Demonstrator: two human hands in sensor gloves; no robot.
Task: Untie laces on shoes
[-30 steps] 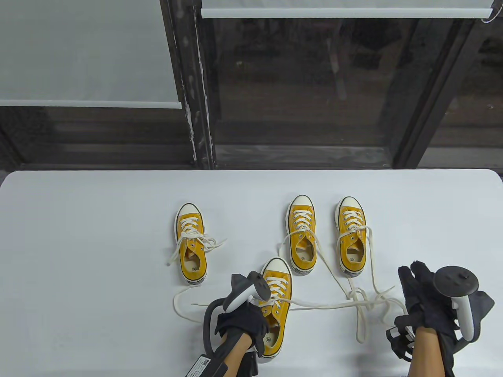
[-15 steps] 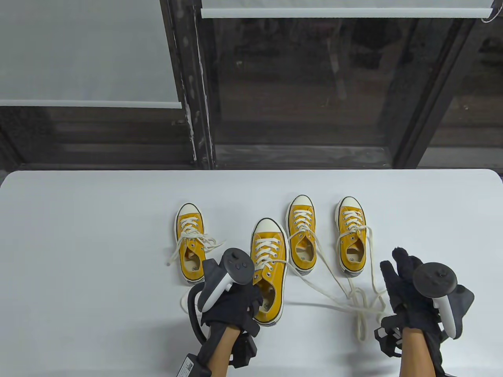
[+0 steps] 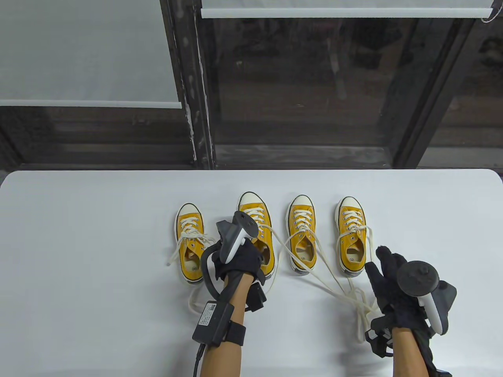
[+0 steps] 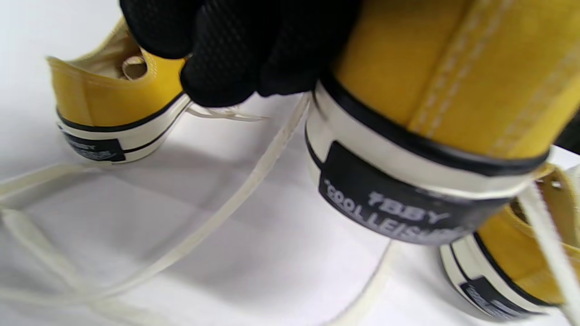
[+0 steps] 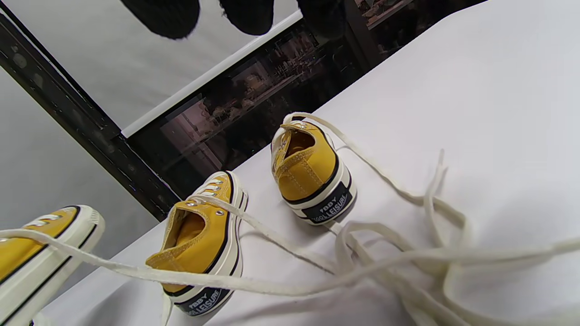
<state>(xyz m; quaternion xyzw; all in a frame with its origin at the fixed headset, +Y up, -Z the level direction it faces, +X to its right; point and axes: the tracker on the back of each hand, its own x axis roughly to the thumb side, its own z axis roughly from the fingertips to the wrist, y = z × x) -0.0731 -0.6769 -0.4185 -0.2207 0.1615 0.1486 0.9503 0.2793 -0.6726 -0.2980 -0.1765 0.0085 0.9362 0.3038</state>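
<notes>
Four yellow sneakers with white laces stand in a row, toes away from me. My left hand (image 3: 243, 262) grips the second shoe (image 3: 254, 212) at its heel; in the left wrist view my fingers (image 4: 235, 54) wrap the heel (image 4: 430, 149). The leftmost shoe (image 3: 190, 243) has looped laces over its tongue. The third shoe (image 3: 301, 235) and fourth shoe (image 3: 351, 235) trail long loose laces into a tangle (image 3: 355, 300). My right hand (image 3: 383, 269) is open, fingers spread, just right of that tangle and holding nothing.
The white table (image 3: 78, 235) ends at a far edge in front of dark window frames (image 3: 196, 98). Loose lace also curls on the table by my left forearm (image 3: 193, 300). In the right wrist view the tangle (image 5: 408, 267) lies close below the hand.
My left hand has carried the second shoe from the near table up into the row, between the leftmost and third shoes, dragging its lace. My right hand has drifted left and forward, staying open.
</notes>
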